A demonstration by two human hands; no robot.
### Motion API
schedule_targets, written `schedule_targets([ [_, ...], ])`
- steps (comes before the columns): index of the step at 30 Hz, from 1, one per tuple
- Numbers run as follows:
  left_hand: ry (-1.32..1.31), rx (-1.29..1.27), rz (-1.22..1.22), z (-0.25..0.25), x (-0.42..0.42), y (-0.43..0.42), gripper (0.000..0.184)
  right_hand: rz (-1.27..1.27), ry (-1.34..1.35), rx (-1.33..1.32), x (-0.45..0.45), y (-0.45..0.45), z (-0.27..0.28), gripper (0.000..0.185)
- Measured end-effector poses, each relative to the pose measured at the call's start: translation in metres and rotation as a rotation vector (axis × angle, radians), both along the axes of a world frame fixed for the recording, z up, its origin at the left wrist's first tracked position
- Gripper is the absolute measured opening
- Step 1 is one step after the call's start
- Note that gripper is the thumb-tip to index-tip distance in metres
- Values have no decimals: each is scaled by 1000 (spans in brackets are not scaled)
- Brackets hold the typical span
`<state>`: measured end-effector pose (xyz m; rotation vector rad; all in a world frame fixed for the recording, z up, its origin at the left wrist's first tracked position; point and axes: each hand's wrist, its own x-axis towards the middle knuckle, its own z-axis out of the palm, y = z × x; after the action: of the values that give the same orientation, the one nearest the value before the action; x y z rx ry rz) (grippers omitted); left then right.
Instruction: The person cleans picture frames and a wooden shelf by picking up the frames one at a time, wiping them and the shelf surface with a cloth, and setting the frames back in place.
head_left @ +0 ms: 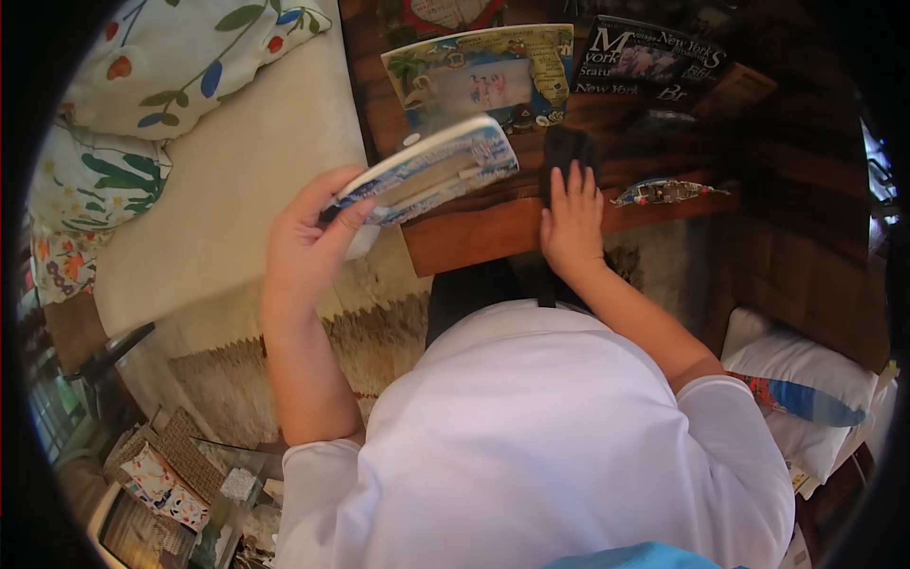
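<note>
My left hand (320,229) grips a blue-and-white picture frame (445,174) by its left end, thumb on the near side. The frame is tilted in the air above the wooden table's edge, and its face is seen at a steep angle. On the table, my right hand (574,218) lies with fingers stretched out over a black cloth-like item (569,156). To the right of that hand sits a small boat-shaped ornament (668,192). Behind the held frame stands a colourful picture frame (479,76) with a photo in it.
A dark New York picture frame (649,59) and a red heart-shaped piece (450,11) stand at the back of the dark wooden table (474,242). At left is a cream sofa (237,171) with patterned pillows (190,66). More pillows (806,370) lie at right.
</note>
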<state>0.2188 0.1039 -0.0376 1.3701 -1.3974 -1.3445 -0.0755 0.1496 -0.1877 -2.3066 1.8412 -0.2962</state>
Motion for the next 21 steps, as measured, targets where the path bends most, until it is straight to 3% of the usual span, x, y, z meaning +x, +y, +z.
schedule_targets([
  [2, -22, 6, -5, 2, 1, 5, 24, 42, 31, -4, 25, -9, -2, 62],
  [6, -12, 21, 23, -1, 1, 8, 23, 544, -4, 306, 70, -26, 28, 53],
  [9, -73, 13, -16, -4, -8, 0, 24, 791, -147, 58, 75, -20, 14, 48],
  [12, -208, -26, -111, -24, -27, -12, 25, 807, -307, 96, 44, -12, 12, 47],
  [17, -393, -11, -283, -46, -60, -28, 23, 672, -221, 82, -36, 10, 13, 43],
  [21, -359, -30, -251, -57, -69, -31, 23, 636, -250, -13, -42, 10, 7, 38],
])
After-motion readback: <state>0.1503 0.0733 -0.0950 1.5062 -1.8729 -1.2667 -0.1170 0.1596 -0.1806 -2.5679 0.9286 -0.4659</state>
